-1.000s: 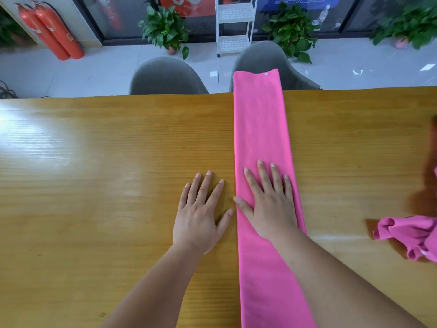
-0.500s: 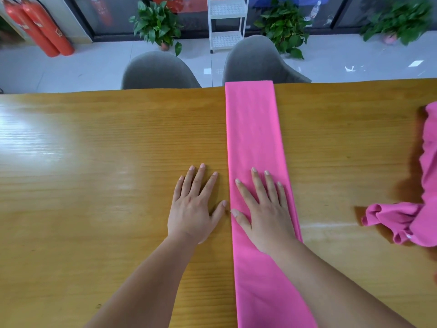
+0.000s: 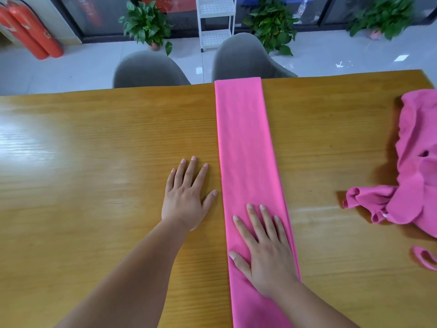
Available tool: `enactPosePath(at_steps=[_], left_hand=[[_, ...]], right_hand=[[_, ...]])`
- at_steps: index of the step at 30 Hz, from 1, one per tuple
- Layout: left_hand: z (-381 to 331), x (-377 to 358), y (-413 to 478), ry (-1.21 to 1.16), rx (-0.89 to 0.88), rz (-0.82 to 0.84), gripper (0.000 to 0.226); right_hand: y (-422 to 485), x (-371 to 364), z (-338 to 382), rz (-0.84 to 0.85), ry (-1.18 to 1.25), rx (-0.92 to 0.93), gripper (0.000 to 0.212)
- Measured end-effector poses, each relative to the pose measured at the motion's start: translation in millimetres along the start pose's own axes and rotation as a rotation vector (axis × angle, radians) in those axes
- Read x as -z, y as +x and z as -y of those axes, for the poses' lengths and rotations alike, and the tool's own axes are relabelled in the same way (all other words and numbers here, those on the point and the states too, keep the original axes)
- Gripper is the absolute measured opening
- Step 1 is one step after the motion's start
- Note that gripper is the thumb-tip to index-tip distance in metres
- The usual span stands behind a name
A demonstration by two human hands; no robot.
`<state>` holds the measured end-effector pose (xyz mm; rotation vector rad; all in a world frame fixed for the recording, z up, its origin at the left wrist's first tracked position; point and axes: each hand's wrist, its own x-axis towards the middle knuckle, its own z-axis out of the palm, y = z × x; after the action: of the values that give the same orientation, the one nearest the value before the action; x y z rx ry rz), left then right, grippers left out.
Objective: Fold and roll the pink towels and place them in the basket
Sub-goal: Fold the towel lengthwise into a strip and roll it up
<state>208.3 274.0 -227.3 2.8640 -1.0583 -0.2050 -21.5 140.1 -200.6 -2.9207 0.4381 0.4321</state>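
Note:
A pink towel [image 3: 244,143], folded into a long narrow strip, lies across the wooden table [image 3: 94,150] from its far edge to the near edge. My right hand [image 3: 264,252] presses flat on the strip's near part, fingers straight and spread. My left hand [image 3: 186,197] rests flat on the bare wood just left of the strip, its thumb close to the towel's edge. No basket is in view.
A crumpled heap of pink towels [image 3: 411,166] sits at the table's right edge, with a loop [image 3: 423,258] of pink cloth near it. Two grey chairs [image 3: 149,69] stand behind the far edge. Plants, a white shelf and red extinguishers line the far floor.
My right hand has slid toward me along the strip, flat all the way. My left hand stays flat beside the towel. The towel's far end now ends at the table's far edge.

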Motion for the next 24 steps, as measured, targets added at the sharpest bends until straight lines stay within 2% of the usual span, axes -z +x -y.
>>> enactPosePath(at_steps=[6,8,10,12,14,16,21,24], left_hand=[[-2,11,3,-0.059,0.03,0.156,0.078],[-21,17,-9,-0.187,0.033,0.132,0.071],[-49,17,-41,-0.267,-0.057,0.065,0.063],[-72,6,-86,-0.237,-0.188,0.037,0.063],[-79,-6,-127,-0.134,-0.3,0.103,0.072],[-75,-13,-147,-0.013,-0.348,0.168,0.081],[-82,-3,-146,0.135,-0.356,0.209,0.084],[-78,-4,-167,0.126,-0.505,0.225,0.085]], right_hand=[[26,6,-2,-0.003,-0.028,0.026,0.081],[33,8,-2,0.006,-0.019,0.047,0.08],[26,8,-10,-0.009,-0.001,0.062,0.076],[5,1,-23,-0.057,0.004,0.059,0.07],[-21,-10,-33,-0.084,0.008,0.036,0.07],[-36,-19,-35,-0.092,0.017,0.03,0.072],[-51,-19,-34,-0.071,-0.026,-0.01,0.075],[-84,-28,-37,-0.047,-0.029,0.021,0.077]])
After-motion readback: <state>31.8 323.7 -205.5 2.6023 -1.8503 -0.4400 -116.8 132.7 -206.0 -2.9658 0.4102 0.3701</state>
